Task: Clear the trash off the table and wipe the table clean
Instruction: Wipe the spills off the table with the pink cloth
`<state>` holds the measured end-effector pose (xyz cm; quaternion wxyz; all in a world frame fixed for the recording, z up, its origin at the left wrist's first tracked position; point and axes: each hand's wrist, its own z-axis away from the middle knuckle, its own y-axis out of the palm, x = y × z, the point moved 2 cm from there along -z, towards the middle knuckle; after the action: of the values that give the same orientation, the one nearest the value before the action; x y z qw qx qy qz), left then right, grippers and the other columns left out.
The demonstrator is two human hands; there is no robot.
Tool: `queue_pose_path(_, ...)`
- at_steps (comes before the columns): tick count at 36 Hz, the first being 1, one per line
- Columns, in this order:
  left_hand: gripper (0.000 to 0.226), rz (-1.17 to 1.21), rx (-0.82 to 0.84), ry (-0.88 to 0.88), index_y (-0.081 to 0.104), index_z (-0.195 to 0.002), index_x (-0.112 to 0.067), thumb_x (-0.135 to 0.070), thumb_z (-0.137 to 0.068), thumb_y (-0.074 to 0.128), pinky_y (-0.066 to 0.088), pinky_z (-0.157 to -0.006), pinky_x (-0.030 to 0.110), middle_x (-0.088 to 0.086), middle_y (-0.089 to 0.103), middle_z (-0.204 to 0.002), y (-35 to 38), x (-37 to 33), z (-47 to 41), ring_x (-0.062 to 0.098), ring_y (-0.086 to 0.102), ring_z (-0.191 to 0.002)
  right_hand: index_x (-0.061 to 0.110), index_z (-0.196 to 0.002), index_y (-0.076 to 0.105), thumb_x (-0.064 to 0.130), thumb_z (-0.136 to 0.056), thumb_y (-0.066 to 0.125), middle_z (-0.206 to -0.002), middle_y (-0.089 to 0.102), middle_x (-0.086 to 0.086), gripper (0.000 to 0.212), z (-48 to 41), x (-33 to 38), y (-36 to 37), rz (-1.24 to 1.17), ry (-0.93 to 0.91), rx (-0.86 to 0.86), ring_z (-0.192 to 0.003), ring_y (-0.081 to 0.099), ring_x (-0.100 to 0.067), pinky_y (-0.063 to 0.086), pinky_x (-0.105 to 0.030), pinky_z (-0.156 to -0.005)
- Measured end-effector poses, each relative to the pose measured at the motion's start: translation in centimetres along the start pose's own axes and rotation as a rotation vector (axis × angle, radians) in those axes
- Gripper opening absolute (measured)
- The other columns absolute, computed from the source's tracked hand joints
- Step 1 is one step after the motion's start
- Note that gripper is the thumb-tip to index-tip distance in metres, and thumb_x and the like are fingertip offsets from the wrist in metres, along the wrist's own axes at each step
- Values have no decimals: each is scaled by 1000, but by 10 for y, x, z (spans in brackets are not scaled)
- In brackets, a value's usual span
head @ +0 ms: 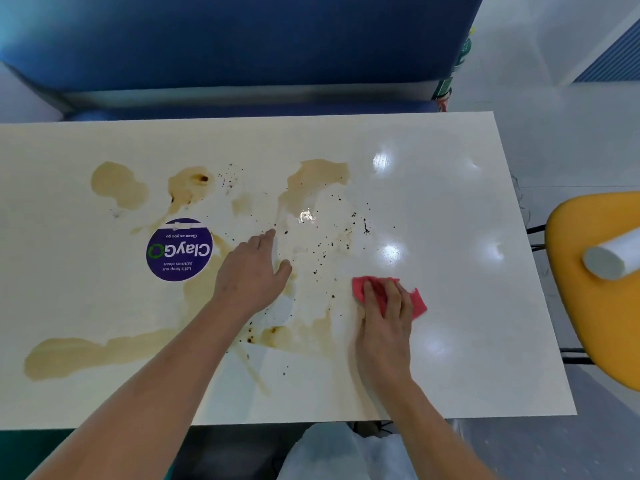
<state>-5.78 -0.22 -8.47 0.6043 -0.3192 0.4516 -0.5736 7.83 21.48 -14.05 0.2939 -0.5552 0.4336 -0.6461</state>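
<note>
A pale plastic bag (332, 452) hangs just below the near edge of the table (450, 202), close to the person. Above it the right hand (384, 306) presses a bunched red cloth (417, 301) onto the tabletop, fingers laid over the cloth rather than wrapped round it. The left hand (254, 268) rests flat on the surface beside it, fingers spread and holding nothing, apparently as a brace.

No cups, wrappers or other loose trash show on the table, so the clearing step looks done and the wiping is the step in hand. The cloth sits at the edge of the mess. To its right the tabletop is glossy and unmarked. To its left and beyond lie brown spills (86, 355) and a scatter of dark specks (325, 244). A round purple ClayGo sticker (179, 250) sits among the stains, just left of the left hand.

The next move likely calls for sweeping the cloth leftward and away through the specks and wet patches. The left hand would have to lift clear of the stain it rests on.

Beyond the table stands a blue bench (242, 46). At right, a yellow chair (595, 289) carries a white roll (613, 258).
</note>
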Motion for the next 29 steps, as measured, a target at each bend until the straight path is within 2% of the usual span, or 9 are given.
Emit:
queue_pose_path(2, 70, 9, 3, 2, 19, -163, -14, -48, -105, 38, 40, -112, 39, 8, 39, -161, 0, 1, 1, 26, 45, -139, 11, -147, 52, -7, -87, 55, -151, 37, -8, 62, -9, 1, 3, 1, -2, 10, -138, 31, -36, 22, -43, -121)
queue_pose_path(7, 69, 25, 17, 19, 19, -163, -14, -48, -105, 37, 41, -112, 38, 6, 39, -161, -1, 2, 2, 23, 45, -140, 10, -141, 56, -13, -85, 46, -141, 44, -8, 62, -59, -24, -12, -3, 167, -104, -131, 29, -33, -7, -21, -120)
queue_pose_path(10, 69, 25, 24, 19, 20, -163, -15, -48, -106, 37, 41, -110, 37, 5, 40, -160, -5, 2, 2, 22, 46, -140, 9, -142, 53, -9, -89, 44, -140, 42, -9, 56, -106, -36, -13, 13, 246, -180, -129, 30, -33, 8, -46, -126)
queue_pose_path(12, 68, 25, 30, 15, 21, -163, -16, -48, -106, 37, 41, -110, 36, 4, 41, -160, -9, 2, -2, 21, 46, -140, 6, -143, 50, -7, -89, 47, -140, 42, -12, 56, -136, -38, -10, 20, 271, -214, -128, 34, -36, 13, -53, -124)
queue_pose_path(15, 65, 28, 57, 14, 26, -162, -19, -49, -105, 36, 41, -108, 36, 2, 43, -159, -14, 5, -9, 21, 46, -140, 4, -140, 53, -6, -85, 49, -138, 46, -16, 56, -165, -27, -3, 4, 259, -205, -127, 39, -38, 18, -47, -122)
queue_pose_path(19, 59, 53, 89, -2, 33, -159, -24, -48, -106, 37, 39, -109, 36, 1, 47, -156, -23, 12, -19, 20, 47, -140, 3, -132, 58, -8, -76, 54, -131, 51, -17, 58, -159, 17, 18, 3, 72, -131, -118, 38, -34, 25, -54, -120)
queue_pose_path(21, 57, 71, 95, -3, 37, -158, -25, -48, -105, 39, 37, -111, 36, 0, 47, -157, -28, 15, -20, 20, 46, -141, 5, -135, 57, -8, -76, 50, -134, 50, -14, 61, -137, 43, 30, -36, -18, -70, -120, 37, -34, 21, -47, -122)
queue_pose_path(26, 56, 120, 136, -1, 39, -157, -26, -47, -106, 42, 38, -112, 36, -2, 47, -158, -36, 16, -20, 20, 47, -141, 5, -137, 61, 1, -81, 45, -127, 54, -7, 58, -96, 60, 38, -88, -172, 16, -108, 44, -30, 41, -41, -103)
queue_pose_path(29, 56, 117, 159, 8, 38, -158, -26, -47, -106, 41, 37, -113, 36, -2, 45, -159, -38, 19, -19, 21, 46, -142, 8, -133, 63, -4, -81, 44, -124, 55, -6, 57, -109, 41, 26, -56, -231, -8, -111, 44, -33, 30, -40, -113)
